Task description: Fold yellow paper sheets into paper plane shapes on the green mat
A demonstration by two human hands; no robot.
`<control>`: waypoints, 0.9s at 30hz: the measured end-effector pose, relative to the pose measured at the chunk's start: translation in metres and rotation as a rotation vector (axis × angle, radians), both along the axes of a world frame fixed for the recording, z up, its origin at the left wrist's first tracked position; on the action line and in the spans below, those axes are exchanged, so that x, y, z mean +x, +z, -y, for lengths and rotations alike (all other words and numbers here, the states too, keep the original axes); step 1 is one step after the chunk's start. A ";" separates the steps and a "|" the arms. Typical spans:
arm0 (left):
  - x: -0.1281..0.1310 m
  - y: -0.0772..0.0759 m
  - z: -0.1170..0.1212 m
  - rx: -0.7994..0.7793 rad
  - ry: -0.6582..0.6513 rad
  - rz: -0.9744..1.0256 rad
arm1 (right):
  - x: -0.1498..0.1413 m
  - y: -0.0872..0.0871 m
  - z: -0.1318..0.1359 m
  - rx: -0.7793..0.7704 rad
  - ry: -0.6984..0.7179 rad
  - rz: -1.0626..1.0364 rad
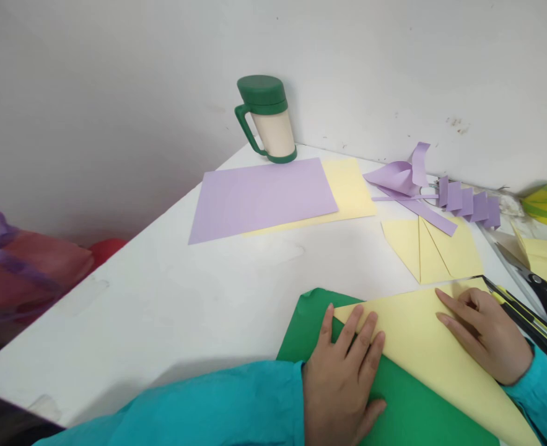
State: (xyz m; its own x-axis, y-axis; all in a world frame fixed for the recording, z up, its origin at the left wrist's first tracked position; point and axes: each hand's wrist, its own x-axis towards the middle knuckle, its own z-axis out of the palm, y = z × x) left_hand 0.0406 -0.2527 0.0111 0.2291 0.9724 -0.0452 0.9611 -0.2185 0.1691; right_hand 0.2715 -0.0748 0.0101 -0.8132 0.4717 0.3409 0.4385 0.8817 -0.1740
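A pale yellow sheet of paper [422, 334], folded to a long point at its left, lies over a green sheet [422, 406] on the white table. My left hand [347, 371] rests flat with its fingers spread, fingertips on the yellow paper's pointed corner and the palm over the green sheet. On the right, my right hand [491, 334] touches the yellow paper near its upper edge, index finger and thumb stretched out and the other fingers curled. Just above lies a creased yellow piece [398, 241].
A green-lidded cream mug [273, 127] stands at the back behind a purple sheet [264, 198]. Purple cut strips and a pleated strip [468, 203] lie at the back right. Scissors [533, 279] and a yellow-black cutter [528, 325] lie right. A red bag [26, 266] sits beyond the left edge.
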 end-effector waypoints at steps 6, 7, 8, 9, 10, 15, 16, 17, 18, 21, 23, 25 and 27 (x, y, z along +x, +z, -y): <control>-0.009 0.002 -0.006 0.022 -0.071 0.005 | 0.001 -0.002 -0.001 0.011 -0.017 -0.001; -0.009 0.002 -0.006 0.033 -0.065 0.004 | 0.001 -0.002 -0.002 0.014 -0.019 -0.004; -0.008 0.001 -0.005 0.046 -0.054 0.000 | 0.001 -0.002 -0.002 0.016 -0.020 -0.007; -0.007 0.001 -0.004 0.058 -0.042 -0.004 | 0.001 -0.002 -0.002 0.018 -0.022 -0.009; -0.006 0.000 -0.003 0.068 -0.033 -0.009 | 0.001 -0.001 -0.002 0.018 -0.024 -0.011; -0.006 0.000 -0.001 0.065 -0.046 -0.011 | 0.000 -0.002 -0.001 0.009 -0.036 -0.010; -0.006 0.000 -0.002 0.062 -0.049 -0.009 | 0.000 -0.002 -0.001 0.007 -0.038 -0.011; -0.007 0.000 -0.002 0.060 -0.051 -0.008 | 0.001 -0.002 -0.001 0.005 -0.039 -0.012; -0.008 0.001 -0.002 0.058 -0.053 -0.007 | 0.001 -0.002 -0.001 0.002 -0.040 -0.013; -0.009 0.001 -0.003 0.053 -0.060 -0.003 | 0.001 -0.002 -0.001 -0.005 -0.043 -0.019; -0.009 0.002 -0.003 0.053 -0.060 -0.003 | 0.001 -0.001 0.000 -0.009 -0.049 -0.025; -0.009 0.002 -0.003 0.053 -0.058 -0.003 | 0.000 -0.001 0.000 -0.012 -0.051 -0.030; -0.009 0.002 -0.003 0.054 -0.056 -0.003 | 0.000 0.000 0.000 -0.016 -0.054 -0.031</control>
State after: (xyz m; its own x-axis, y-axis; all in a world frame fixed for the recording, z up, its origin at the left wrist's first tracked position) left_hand 0.0320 -0.2496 0.0131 0.2827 0.9592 0.0060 0.9477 -0.2802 0.1528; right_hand 0.2713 -0.0748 0.0097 -0.7758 0.5199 0.3575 0.4794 0.8541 -0.2018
